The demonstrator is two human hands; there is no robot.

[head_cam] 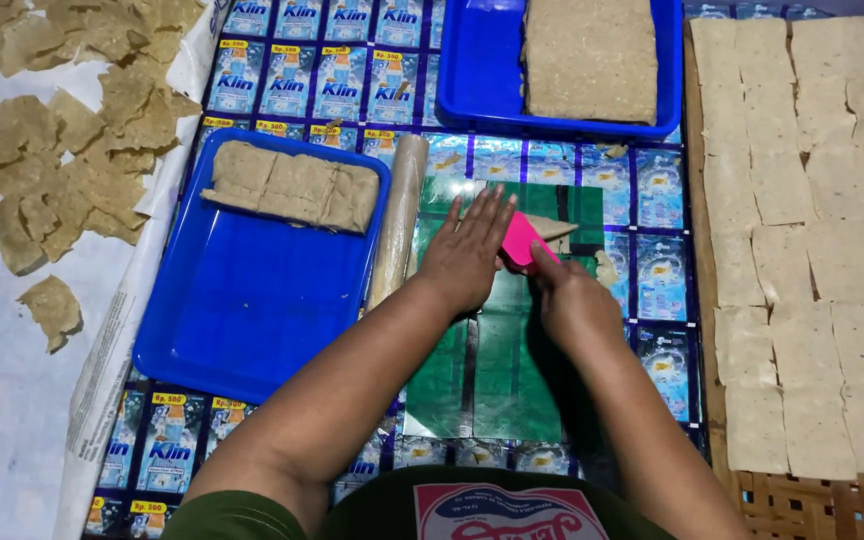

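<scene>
While I press the green sheet:
Left hand: flat, fingers spread, grasping nothing.
Right hand: clenched around pink scraper.
Dough piece: just beyond scraper, nearer my right hand.

Light is fairly bright and even, falling from overhead with a cool, bluish cast. The glossy sachet-printed mat throws patchy glare, strongest on its silvery strips. Soft shadow gathers under the forearms and toward the bottom edge, where the woven tray darkens. Focus is sharp at centre, with slight softness and stretching near the corners.
</scene>
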